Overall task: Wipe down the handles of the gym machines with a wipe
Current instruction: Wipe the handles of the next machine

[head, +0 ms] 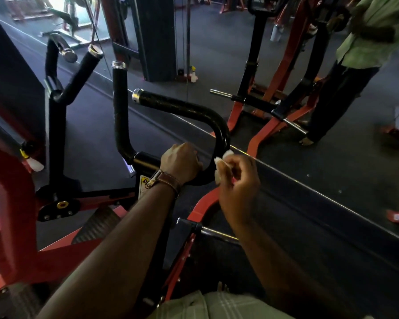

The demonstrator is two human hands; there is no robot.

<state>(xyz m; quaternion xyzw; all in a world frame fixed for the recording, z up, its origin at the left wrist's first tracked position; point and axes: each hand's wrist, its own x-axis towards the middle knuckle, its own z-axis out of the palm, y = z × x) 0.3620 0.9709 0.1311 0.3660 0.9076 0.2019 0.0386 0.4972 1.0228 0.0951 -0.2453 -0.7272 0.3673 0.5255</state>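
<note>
Dark rubber gym flooring (309, 215) runs under red-framed machines, with a mirror at far left reflecting equipment. At centre a black curved handle (194, 109) with a chrome end cap rises from a red machine frame (14, 203). Left hand (181, 163), a brown-strapped watch (165, 181) on its wrist, curls round the handle's lower bend. Just right of it, right hand (237, 180) pinches a white wipe (220, 168) between its fingertips, close beside the handle. Far right stands a person in a green shirt (376, 31).

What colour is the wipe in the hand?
White; the wipe shows best in the head view, pinched in the right hand.
</note>
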